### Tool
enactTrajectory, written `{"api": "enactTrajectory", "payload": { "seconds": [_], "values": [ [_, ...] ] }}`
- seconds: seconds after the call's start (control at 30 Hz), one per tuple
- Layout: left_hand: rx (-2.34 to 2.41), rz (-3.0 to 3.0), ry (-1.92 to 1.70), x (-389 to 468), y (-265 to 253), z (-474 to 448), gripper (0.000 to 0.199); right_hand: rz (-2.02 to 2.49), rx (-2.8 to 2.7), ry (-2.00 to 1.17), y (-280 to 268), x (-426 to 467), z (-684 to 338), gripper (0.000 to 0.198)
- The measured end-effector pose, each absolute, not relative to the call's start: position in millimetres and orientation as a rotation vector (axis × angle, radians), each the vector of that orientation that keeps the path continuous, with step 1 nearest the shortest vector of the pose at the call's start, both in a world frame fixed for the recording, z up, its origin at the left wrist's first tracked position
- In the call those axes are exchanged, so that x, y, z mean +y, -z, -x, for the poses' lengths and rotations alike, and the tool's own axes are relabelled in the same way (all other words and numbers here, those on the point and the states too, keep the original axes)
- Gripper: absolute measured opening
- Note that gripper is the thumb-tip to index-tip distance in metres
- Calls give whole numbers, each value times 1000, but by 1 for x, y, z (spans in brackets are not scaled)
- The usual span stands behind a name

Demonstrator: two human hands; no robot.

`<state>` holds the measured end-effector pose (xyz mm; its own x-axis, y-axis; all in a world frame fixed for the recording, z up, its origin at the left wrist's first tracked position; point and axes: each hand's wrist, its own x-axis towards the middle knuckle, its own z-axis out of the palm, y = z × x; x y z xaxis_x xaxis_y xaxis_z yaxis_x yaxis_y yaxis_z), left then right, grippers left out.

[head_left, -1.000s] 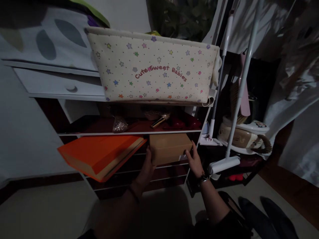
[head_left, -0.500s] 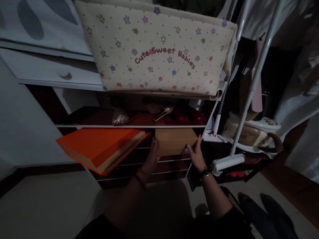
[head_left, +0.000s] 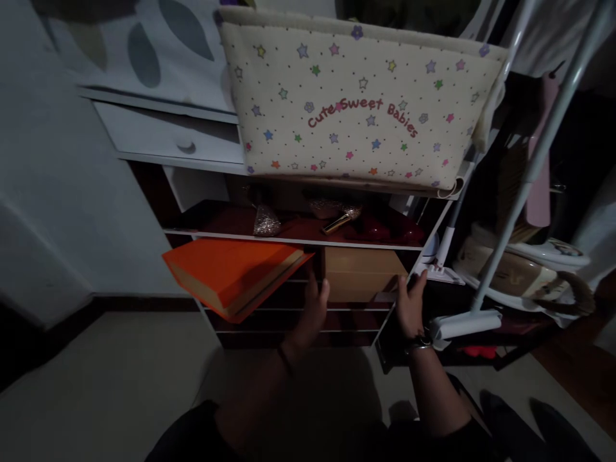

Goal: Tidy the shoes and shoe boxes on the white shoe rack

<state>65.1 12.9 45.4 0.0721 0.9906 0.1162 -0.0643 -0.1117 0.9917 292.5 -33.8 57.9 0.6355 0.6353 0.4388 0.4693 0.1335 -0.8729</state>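
Observation:
A brown cardboard box (head_left: 363, 273) sits in the shelf opening under the top board, in the middle of the view. My left hand (head_left: 314, 311) is at the box's left side, fingers and thumb apart; whether it touches the box is hard to see. By the box's right front corner is my right hand (head_left: 410, 308), its thumb and fingers spread, near the shelf's right upright. Neither hand is wrapped round anything. To the left, a bright orange box (head_left: 231, 273) juts out of the same level at an angle.
Glittery shoes (head_left: 266, 221) and dark red shoes (head_left: 378, 228) stand on the board (head_left: 221, 221) above. A star-patterned fabric bin (head_left: 356, 109) overhangs them. On the right are a lint-roller-like tool on a pole (head_left: 466, 324), a flat mop (head_left: 440, 274) and a ceramic pot (head_left: 520, 273).
The brown box sits deeper in the shelf. My hands have loosened from its sides and spread. The camera has turned left, shifting the scene rightward.

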Motion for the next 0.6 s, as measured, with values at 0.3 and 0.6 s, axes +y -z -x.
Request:
{"api": "enactTrajectory", "payload": {
  "seconds": [0.3, 0.6],
  "values": [
    [1448, -1685, -2343, -7, -103, 112, 56, 1087, -1288, 393, -103, -86, -200, 52],
    [1639, -1185, -1869, 89, -58, 232, 55, 1284, -1417, -1059, -42, -37, -55, 59]
  ]
}}
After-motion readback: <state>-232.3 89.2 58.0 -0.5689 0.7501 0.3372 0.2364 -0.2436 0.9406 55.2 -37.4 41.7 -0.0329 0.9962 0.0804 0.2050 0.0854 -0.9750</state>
